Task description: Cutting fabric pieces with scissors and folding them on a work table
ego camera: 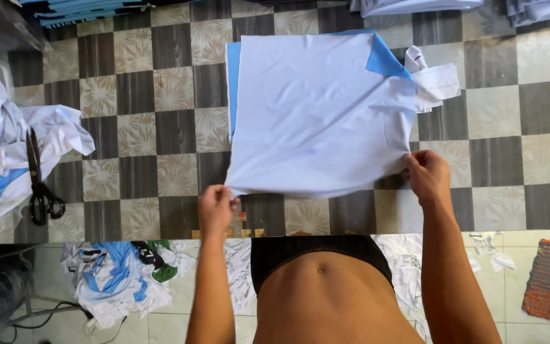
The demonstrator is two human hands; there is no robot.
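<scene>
You pinch the pale blue fabric panel [323, 111] at centre frame, left hand [216, 207] and right hand [428, 175] each closed on a near corner, mid-fold; next, align edges squarely

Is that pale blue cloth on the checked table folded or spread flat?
Folded. The pale blue cloth lies doubled, a brighter blue layer peeking out along its left edge and top right corner, while both hands pinch its near corners.

I was looking at a small garment workshop: black tailor's scissors [38, 185] lay on the checkered cutting table [160, 121], stacked blue fabric [84, 9] sat at its far edge, and fabric offcuts [119, 280] littered the floor below.
</scene>
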